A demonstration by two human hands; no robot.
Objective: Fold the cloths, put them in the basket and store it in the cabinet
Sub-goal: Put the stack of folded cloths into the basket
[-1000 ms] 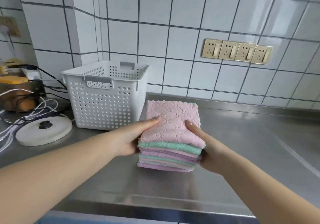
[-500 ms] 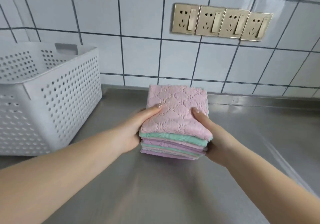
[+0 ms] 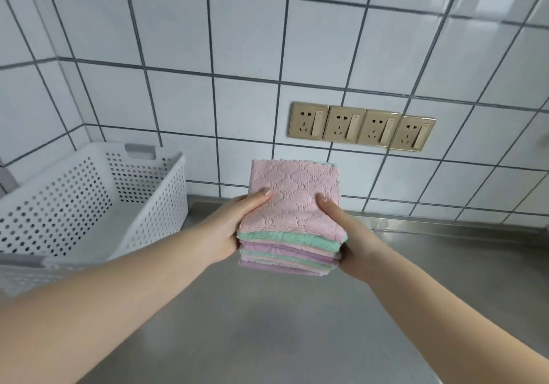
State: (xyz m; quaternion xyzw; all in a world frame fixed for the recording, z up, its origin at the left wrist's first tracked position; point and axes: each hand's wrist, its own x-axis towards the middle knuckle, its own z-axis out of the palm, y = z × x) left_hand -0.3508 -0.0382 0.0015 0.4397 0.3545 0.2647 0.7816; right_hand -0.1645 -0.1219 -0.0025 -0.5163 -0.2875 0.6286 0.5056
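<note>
Carrying the folded pile to the basket is judged to be the step in hand. In the head view, the stack of cloths (image 3: 289, 220) is gripped between the two hands and is held clear above the steel surface (image 3: 267, 324). The left hand (image 3: 228, 229) is closed on the stack's left side, thumb laid over the pink top cloth; the right hand (image 3: 353, 241) is closed on the right side in the same way, its fingers hidden beneath. The white basket (image 3: 89, 205) stands to the left of the left hand, open at the top and apparently without cloths inside, though its floor is only partly seen. An even squeeze from both sides should be kept so that the lower layers are not fanned out. The stack should be kept level, passed over the near rim and lowered flat onto the floor before the thumbs are released. A row of wall sockets (image 3: 361, 128) is seen beyond the right hand.
</note>
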